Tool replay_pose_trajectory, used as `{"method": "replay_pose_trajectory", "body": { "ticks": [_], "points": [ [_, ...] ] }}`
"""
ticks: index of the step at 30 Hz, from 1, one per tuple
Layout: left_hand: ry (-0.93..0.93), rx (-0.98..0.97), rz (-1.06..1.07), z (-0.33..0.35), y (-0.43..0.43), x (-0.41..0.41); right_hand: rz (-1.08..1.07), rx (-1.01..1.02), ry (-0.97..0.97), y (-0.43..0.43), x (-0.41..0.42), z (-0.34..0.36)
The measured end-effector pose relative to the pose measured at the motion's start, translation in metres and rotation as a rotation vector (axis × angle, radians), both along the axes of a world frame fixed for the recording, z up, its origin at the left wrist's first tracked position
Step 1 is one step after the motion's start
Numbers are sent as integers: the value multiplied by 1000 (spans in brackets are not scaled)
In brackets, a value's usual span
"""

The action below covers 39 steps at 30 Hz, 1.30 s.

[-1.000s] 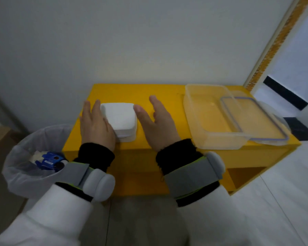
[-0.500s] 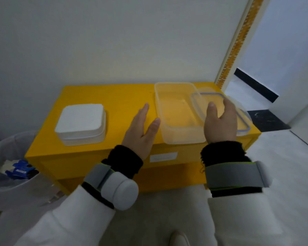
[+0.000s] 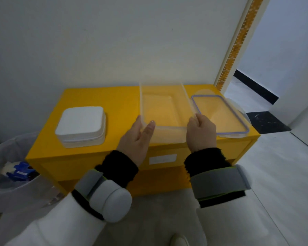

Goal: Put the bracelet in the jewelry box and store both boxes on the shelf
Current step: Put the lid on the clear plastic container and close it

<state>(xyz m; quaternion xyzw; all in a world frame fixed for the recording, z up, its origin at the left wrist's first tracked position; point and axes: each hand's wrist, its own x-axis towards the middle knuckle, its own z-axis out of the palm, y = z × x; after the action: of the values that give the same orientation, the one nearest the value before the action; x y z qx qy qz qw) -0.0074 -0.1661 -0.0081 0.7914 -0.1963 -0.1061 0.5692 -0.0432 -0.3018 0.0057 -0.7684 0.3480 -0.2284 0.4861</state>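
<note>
A white square jewelry box [image 3: 81, 126] with its lid closed sits on the left of the yellow shelf unit [image 3: 100, 98]. A clear, open plastic box [image 3: 163, 107] stands on the right half. My left hand [image 3: 138, 139] grips its near left corner, thumb over the rim. My right hand [image 3: 201, 133] holds its near right corner. The clear lid with a blue seal [image 3: 220, 114] lies flat just right of that box. No bracelet is visible.
A bin lined with a clear bag [image 3: 11, 167] stands on the floor at the left, with blue and white rubbish in it. A wall rises behind the shelf unit. A doorway [image 3: 274, 68] opens at the right. An open compartment [image 3: 96, 183] lies under the yellow top.
Both hands left the white jewelry box, swung right and closed on the near corners of the clear plastic box. The view turned right with them.
</note>
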Motion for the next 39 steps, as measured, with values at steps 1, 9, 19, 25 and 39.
{"method": "replay_pose_trajectory", "body": {
  "ticks": [1,9,19,25,39],
  "points": [
    [-14,-10,17,3,7,1,15,-14,-24,7,0,2],
    [42,-113,219,-9,56,12,216,-109,-14,51,8,-6],
    [97,-146,245,-16,59,13,309,-51,4,49,13,-21],
    [64,-179,361,-6,59,13,44,-233,-29,-8,14,-23],
    [-74,-85,409,13,54,6,59,-642,727,-67,-14,-52]
  ]
}}
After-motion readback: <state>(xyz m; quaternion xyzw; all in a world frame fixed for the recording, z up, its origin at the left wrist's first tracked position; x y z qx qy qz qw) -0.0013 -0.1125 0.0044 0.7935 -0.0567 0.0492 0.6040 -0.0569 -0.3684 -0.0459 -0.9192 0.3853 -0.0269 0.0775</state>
